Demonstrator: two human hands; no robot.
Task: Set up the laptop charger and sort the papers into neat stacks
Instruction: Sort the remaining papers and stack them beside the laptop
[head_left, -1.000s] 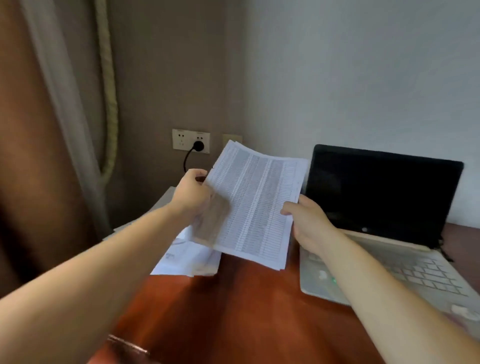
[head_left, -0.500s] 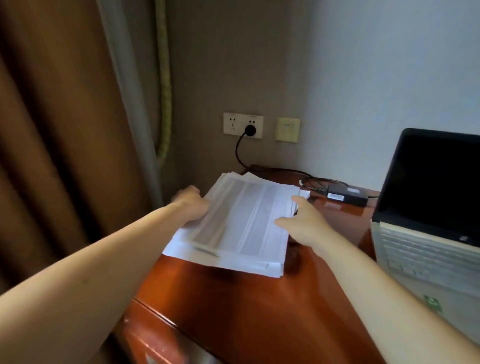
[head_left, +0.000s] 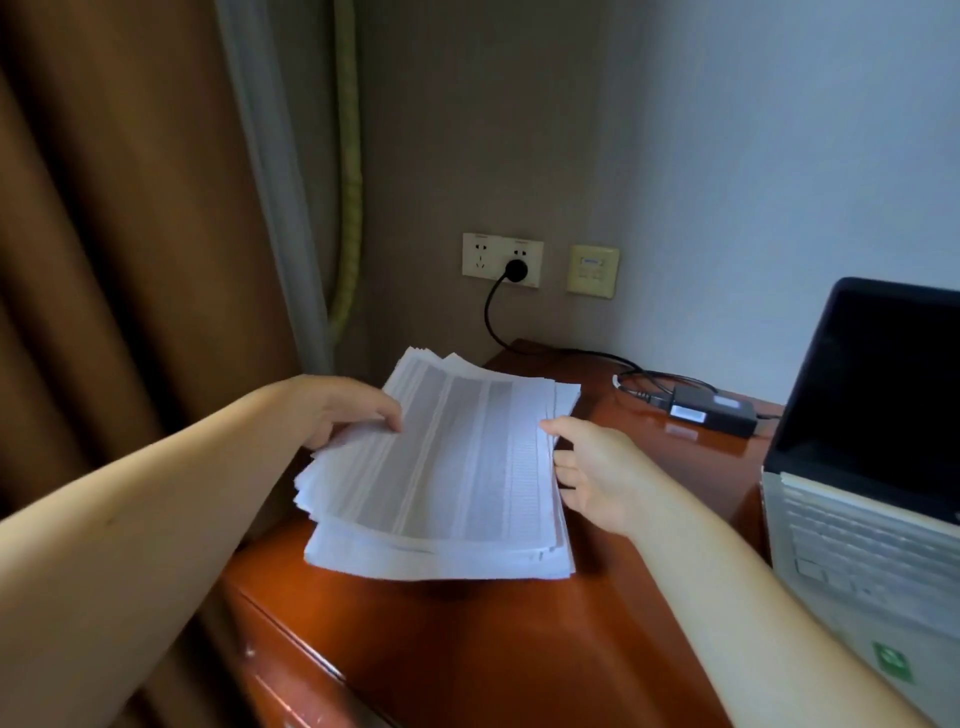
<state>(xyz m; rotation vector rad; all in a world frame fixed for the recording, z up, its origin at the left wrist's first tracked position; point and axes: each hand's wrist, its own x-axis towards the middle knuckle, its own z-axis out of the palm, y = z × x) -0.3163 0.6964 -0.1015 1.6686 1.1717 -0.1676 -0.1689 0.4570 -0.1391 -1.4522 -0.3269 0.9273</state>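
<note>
**Squaring the paper pile, both hands on it**

Head view, the only one.

- Left hand (head_left: 343, 410): fingers (head_left: 387, 415) curled over the left edge of the papers (head_left: 457, 467), grasping the upper sheets.
- Right hand (head_left: 597, 467): thumb tip on the top sheet, fingers (head_left: 563, 467) curled against the right edge, grasping it.
- The papers lie between the two sets of fingers, flat on the counter (head_left: 519, 649). They are fanned: corners splay at the far end and the lower sheets jut out at the near end.

Step, as I read it: evening the pile. To do it well, loosen the left grip so the sheets can slide. Press both long edges inward together, then tap the near and far ends flush. Keep the pile low, since a fanned stack is likely to spill if lifted by one edge.

Count:
- Pile of papers: one; the sheets are too many to count.
- Charger brick (head_left: 711, 413): one, beyond the right fingers.
- Plug (head_left: 516, 270): one, seated in the wall socket (head_left: 501, 258), beyond both sets of fingers.
- Laptop (head_left: 857, 519): one, open, right of the right fingers. Whether the lead reaches it, I cannot tell.
</note>
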